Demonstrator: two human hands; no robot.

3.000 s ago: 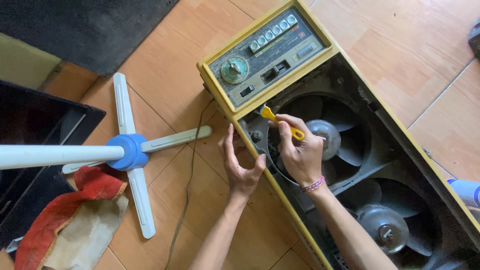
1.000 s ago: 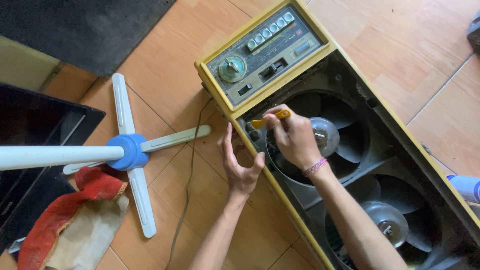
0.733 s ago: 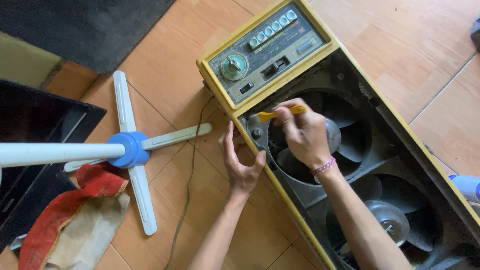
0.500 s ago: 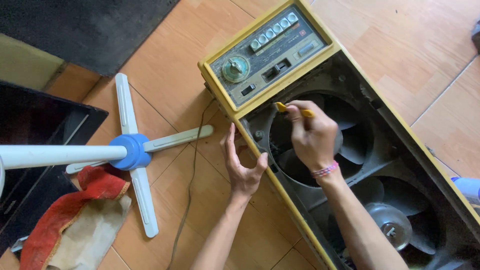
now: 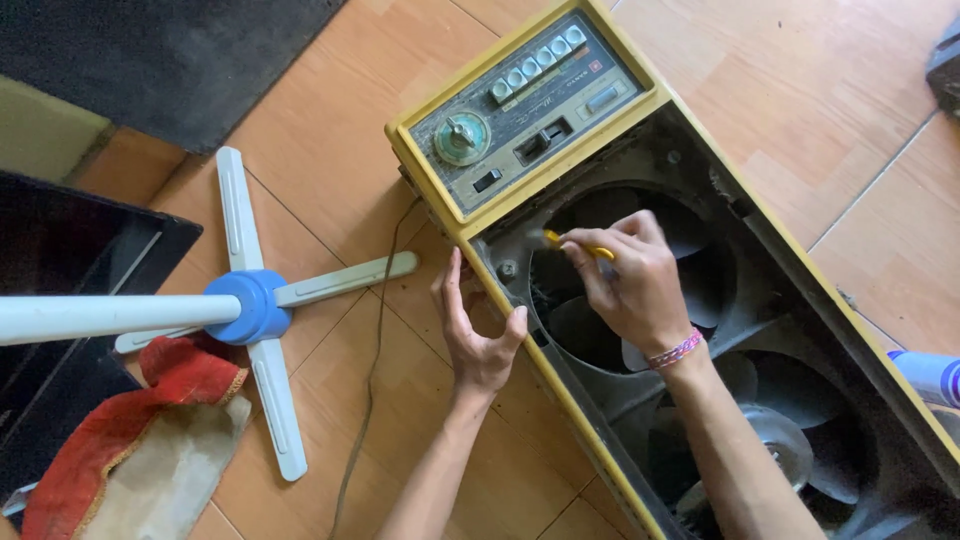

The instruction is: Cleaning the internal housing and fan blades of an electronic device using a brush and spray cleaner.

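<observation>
A yellow box fan (image 5: 590,160) lies flat on the floor with its grille off, showing two dusty fan blades (image 5: 700,280) in a dark housing. My left hand (image 5: 475,330) presses flat against the fan's yellow side rim, fingers spread. My right hand (image 5: 635,285) reaches into the upper fan opening and grips a small yellow-handled tool (image 5: 575,243), its tip pointing toward the housing's upper left corner. The tool's working end is mostly hidden. A grey control panel (image 5: 530,110) with a dial and buttons sits at the fan's top end.
A white and blue cross-shaped fan stand (image 5: 250,305) with a white pole lies left of the box fan. A red and beige cloth (image 5: 150,440) sits at lower left, a dark panel (image 5: 70,290) beside it. A power cord (image 5: 375,350) trails over the tiles. A blue-white bottle (image 5: 930,375) is at right.
My right hand has moved the yellow tool from near the blade hub up and left to the edge of the upper opening. My left hand has stayed on the rim.
</observation>
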